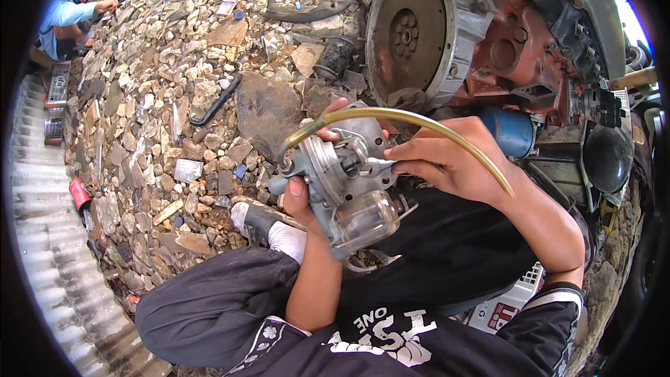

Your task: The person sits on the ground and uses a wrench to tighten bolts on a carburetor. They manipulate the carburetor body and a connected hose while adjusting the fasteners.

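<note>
A grey metal fuel pump [324, 174] with a clear bowl [370, 223] is held above my lap, tilted. My left hand [299, 204] wraps round it from below and behind, thumb on the near side and fingertips showing past its far edge. With my right hand [457, 160], I pinch a light metal piece on the pump's right side; the fingertips partly hide it. A yellowish hose [405, 117] runs from the pump's left end and arches over my right hand, its other end loose near the wrist.
An engine block [516, 49] with a round flywheel [405, 38] and blue filter [509, 131] stands at the right. Stony ground holds a black bent bar [218, 100], a dark cylinder [335, 57] and a rubber loop [307, 10]. Corrugated sheet [49, 223] borders the left; another person [66, 17] is far left.
</note>
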Available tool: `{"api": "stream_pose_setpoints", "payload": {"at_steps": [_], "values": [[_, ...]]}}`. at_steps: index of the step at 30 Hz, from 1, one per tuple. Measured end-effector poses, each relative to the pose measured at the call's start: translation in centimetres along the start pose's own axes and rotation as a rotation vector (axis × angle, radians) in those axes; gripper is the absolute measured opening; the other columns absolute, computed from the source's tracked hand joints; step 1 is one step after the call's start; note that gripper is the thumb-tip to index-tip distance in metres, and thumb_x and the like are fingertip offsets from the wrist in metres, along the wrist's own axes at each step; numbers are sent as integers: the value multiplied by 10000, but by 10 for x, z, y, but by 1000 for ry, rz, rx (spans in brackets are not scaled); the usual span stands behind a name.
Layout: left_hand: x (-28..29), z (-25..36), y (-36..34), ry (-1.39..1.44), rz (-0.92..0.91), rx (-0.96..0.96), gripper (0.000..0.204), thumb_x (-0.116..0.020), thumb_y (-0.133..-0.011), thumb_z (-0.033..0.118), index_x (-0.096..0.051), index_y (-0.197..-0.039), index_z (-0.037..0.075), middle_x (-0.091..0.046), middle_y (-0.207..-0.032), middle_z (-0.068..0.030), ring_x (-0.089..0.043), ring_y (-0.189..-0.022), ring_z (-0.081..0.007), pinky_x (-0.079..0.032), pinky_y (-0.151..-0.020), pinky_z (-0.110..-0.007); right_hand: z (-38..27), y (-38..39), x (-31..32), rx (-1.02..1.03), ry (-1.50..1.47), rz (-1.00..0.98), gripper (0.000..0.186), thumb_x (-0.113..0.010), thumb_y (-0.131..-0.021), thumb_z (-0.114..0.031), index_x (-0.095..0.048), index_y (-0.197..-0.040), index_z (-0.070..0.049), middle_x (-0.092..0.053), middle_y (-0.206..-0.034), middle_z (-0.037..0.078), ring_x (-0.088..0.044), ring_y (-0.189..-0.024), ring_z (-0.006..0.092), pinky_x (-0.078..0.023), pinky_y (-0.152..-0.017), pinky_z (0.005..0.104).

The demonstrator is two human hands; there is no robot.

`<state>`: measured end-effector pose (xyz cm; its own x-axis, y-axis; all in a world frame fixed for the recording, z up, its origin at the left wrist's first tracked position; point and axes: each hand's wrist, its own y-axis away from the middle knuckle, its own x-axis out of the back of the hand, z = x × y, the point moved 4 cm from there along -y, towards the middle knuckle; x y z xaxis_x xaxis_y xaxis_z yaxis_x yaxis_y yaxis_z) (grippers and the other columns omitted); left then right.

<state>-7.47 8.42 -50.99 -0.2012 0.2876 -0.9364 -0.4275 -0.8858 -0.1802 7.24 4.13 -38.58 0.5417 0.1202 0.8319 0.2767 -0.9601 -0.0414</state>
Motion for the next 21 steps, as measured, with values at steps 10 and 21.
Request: {"api": "stream_pose_setpoints", "payload": {"at_steps": [10, 21], "values": [[-9, 12, 13, 111, 196, -213, 749, -597, -835, 668, -496, -1318, 104, -262, -1596, -168, -488, -1304, -521, -437, -1088, -620, -14, 11, -24, 3, -181, -14, 662, -561, -736, 203, -720, -1283, -135, -568, -1104, 121, -645, -727, 230, -533, -699, 324], [-13, 9, 22, -197, 246, -583, 694, -509, -897, 659, -503, -1273, 76, -257, -1587, -180, -390, -1411, -446, -351, -1152, -663, -12, 22, -65, -618, -1113, -146, 237, -675, -930, 42, -581, -1147, 17, -663, -986, 75, -669, -723, 105, -528, -547, 266]]}}
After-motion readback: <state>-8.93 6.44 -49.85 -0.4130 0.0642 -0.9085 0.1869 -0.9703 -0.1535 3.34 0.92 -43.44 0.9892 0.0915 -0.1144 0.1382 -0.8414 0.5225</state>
